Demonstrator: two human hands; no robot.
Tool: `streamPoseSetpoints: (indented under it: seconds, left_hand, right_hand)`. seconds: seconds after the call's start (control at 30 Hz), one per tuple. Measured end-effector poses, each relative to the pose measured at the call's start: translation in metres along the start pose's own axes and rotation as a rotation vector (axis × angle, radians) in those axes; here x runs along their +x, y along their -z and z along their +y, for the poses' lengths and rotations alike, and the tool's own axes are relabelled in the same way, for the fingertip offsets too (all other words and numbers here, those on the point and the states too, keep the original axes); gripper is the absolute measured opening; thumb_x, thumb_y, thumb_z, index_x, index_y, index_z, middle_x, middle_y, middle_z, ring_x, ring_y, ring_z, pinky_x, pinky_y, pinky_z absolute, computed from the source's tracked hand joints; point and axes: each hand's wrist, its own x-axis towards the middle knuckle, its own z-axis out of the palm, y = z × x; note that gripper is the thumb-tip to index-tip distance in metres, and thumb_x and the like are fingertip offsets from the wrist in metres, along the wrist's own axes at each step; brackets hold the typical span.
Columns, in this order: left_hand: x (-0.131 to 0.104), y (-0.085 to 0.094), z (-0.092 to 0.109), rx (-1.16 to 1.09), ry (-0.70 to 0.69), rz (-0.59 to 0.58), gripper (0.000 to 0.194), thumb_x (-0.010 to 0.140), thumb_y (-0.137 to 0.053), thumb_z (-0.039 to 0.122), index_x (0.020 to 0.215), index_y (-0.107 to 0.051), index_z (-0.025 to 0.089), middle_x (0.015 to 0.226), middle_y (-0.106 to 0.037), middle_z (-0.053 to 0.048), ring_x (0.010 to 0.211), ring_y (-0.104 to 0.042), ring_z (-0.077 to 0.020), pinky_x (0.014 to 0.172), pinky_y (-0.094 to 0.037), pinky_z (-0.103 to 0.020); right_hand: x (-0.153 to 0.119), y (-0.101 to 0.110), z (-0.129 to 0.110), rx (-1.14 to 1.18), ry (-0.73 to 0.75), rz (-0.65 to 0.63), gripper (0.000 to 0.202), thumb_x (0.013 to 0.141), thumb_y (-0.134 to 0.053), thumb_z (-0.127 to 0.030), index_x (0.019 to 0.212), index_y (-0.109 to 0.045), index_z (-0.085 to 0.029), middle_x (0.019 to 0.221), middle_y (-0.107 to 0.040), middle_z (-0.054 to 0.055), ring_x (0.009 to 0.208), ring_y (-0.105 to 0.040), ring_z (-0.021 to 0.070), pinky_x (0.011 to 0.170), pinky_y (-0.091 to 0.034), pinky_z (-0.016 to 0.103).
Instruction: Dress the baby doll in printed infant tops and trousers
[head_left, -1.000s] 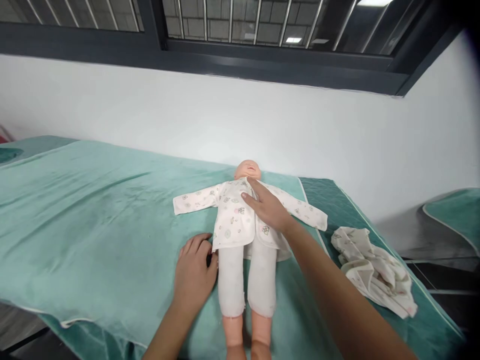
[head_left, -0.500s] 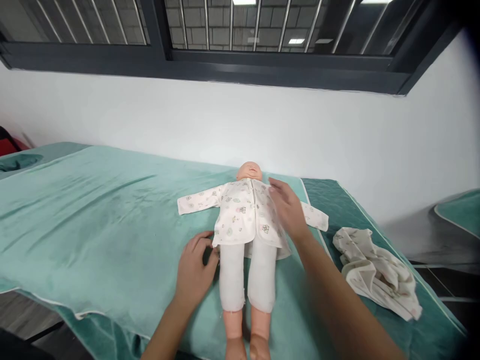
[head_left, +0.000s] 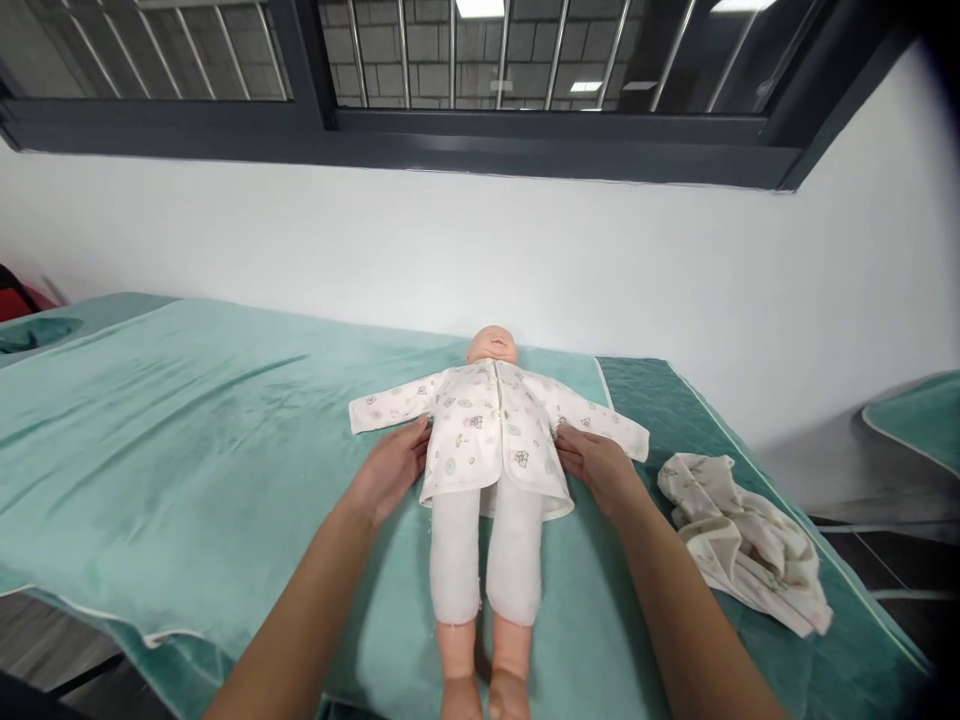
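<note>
A baby doll (head_left: 493, 345) lies on its back with its head toward the wall and its feet toward me. It wears a white printed jacket (head_left: 469, 430) with the sleeves spread out to both sides. White cloth covers the doll's legs (head_left: 455, 560) down to the shins; the feet are bare. At the jacket's left side, below the sleeve, my left hand (head_left: 394, 465) rests with fingers stretched out against the edge. My right hand (head_left: 600, 465) touches the opposite side the same way, fingers extended. Some fingertips are hidden by the cloth.
A crumpled white printed garment (head_left: 746, 545) lies to the right on a darker green cover (head_left: 637, 385). Light green cloth (head_left: 225, 450) spreads over the bed under the doll. Behind stands a white wall (head_left: 337, 240) below a dark window frame (head_left: 525, 145).
My right hand has come down from the jacket's chest to its right side, uncovering the sleeve. My left hand has moved up from the hem to below the left sleeve.
</note>
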Motion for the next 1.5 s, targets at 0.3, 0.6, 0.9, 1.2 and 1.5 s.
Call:
streamPoseSetpoints:
  seconds: [0.3, 0.6, 0.9, 1.2, 1.5]
  left_hand:
    - [0.049, -0.015, -0.001, -0.093, 0.032, -0.015, 0.031, 0.079, -0.073, 0.029, 0.105, -0.070, 0.013, 0.104, -0.075, -0.011, 0.099, -0.069, -0.0256, 0.085, -0.055, -0.034]
    - [0.087, -0.022, 0.002, -0.116, 0.036, -0.098, 0.031, 0.081, -0.071, 0.028, 0.109, -0.069, 0.014, 0.108, -0.074, -0.011, 0.096, -0.070, -0.0244, 0.082, -0.057, -0.033]
    - [0.083, -0.018, -0.003, -0.080, 0.013, -0.079, 0.034, 0.082, -0.072, 0.028, 0.112, -0.067, 0.014, 0.111, -0.073, -0.012, 0.098, -0.070, -0.0239, 0.088, -0.057, -0.034]
    - [0.090, -0.010, 0.007, -0.263, 0.051, 0.137, 0.035, 0.089, -0.060, 0.042, 0.109, -0.061, 0.013, 0.103, -0.070, -0.013, 0.098, -0.070, -0.0253, 0.089, -0.058, -0.036]
    - [0.109, 0.019, 0.014, -0.404, -0.272, 0.447, 0.019, 0.097, -0.046, 0.022, 0.107, -0.060, 0.013, 0.101, -0.070, -0.013, 0.098, -0.069, -0.0189, 0.094, -0.056, -0.037]
  right_hand:
    - [0.003, -0.024, -0.012, 0.052, -0.088, -0.091, 0.026, 0.087, -0.061, -0.039, 0.104, -0.068, -0.020, 0.099, -0.076, 0.008, 0.097, -0.072, 0.0255, 0.075, -0.062, 0.034]
    - [0.031, -0.023, -0.018, -0.039, 0.012, -0.123, 0.029, 0.080, -0.068, -0.036, 0.104, -0.069, -0.020, 0.094, -0.078, 0.006, 0.097, -0.072, 0.0277, 0.077, -0.060, 0.038]
    - [0.036, -0.014, -0.006, -0.099, 0.052, -0.054, 0.027, 0.080, -0.068, -0.038, 0.103, -0.068, -0.024, 0.097, -0.077, 0.007, 0.095, -0.072, 0.0296, 0.076, -0.060, 0.041]
    - [0.035, -0.007, -0.011, 0.116, -0.061, -0.019, 0.034, 0.086, -0.064, -0.040, 0.114, -0.063, -0.021, 0.097, -0.077, 0.007, 0.087, -0.074, 0.0258, 0.074, -0.061, 0.039]
    - [0.034, 0.003, -0.010, 0.211, 0.015, 0.085, 0.017, 0.079, -0.074, -0.025, 0.093, -0.065, -0.021, 0.078, -0.073, -0.001, 0.069, -0.072, 0.0174, 0.070, -0.063, 0.032]
